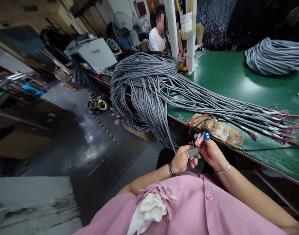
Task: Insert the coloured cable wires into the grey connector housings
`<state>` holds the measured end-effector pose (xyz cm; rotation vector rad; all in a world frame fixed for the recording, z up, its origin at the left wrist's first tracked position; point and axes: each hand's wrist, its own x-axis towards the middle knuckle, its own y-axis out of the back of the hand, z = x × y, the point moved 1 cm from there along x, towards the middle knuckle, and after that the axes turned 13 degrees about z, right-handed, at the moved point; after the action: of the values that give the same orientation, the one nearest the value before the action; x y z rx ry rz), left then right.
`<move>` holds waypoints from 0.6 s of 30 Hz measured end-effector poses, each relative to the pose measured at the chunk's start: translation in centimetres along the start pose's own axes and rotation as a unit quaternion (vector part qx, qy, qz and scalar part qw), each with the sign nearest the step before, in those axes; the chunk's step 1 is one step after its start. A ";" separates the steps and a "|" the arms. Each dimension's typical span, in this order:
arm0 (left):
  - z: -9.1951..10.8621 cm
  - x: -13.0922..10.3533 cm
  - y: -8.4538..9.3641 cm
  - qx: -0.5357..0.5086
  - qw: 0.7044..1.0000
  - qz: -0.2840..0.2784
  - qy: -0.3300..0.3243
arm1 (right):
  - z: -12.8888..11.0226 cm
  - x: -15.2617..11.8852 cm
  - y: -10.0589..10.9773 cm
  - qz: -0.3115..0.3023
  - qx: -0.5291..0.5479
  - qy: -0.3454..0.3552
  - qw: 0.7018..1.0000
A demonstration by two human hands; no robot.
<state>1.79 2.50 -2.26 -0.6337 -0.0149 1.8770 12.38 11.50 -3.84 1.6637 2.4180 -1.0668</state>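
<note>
My left hand (180, 160), with a watch at its wrist, is closed in front of my lap. A small bunch of thin coloured wires (192, 144) sticks up from its fingers. Grey covering wraps its thumb area. Close beside it, my right hand (212, 155), wearing a bracelet, pinches a small pinkish-white piece (199, 139), which looks like a connector. A blue cover (206, 136) sits on one of its fingertips. The fingers hide where wires and piece meet. Just beyond both hands, a worn block wrapped in tape (220, 131) lies along the bench edge.
A large bundle of grey cables (144, 75) drapes over the green bench (217, 70), stripped ends to the right. A coiled grey cable (274, 57) lies at the back right. White posts (173, 36) rise from the bench. A person (157, 38) sits beyond, near a fan (125, 30).
</note>
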 end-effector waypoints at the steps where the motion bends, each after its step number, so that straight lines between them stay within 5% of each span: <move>1: -0.1 -0.1 0.1 0.001 1.000 0.001 -0.001 | 0.0 -0.1 0.0 -0.002 0.008 -0.009 1.000; 8: -0.5 -1.3 1.0 0.024 1.000 -0.001 -0.015 | -1.0 -0.5 -0.2 -0.035 0.033 -0.075 0.996; 18: 0.9 -1.0 -0.1 -0.050 0.998 0.024 -0.032 | -0.8 -0.8 0.0 -0.005 0.023 -0.033 0.999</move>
<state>1.79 1.95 -1.03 -0.6475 -0.1369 1.9526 13.01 11.25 -2.97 1.6038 2.3809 -1.1681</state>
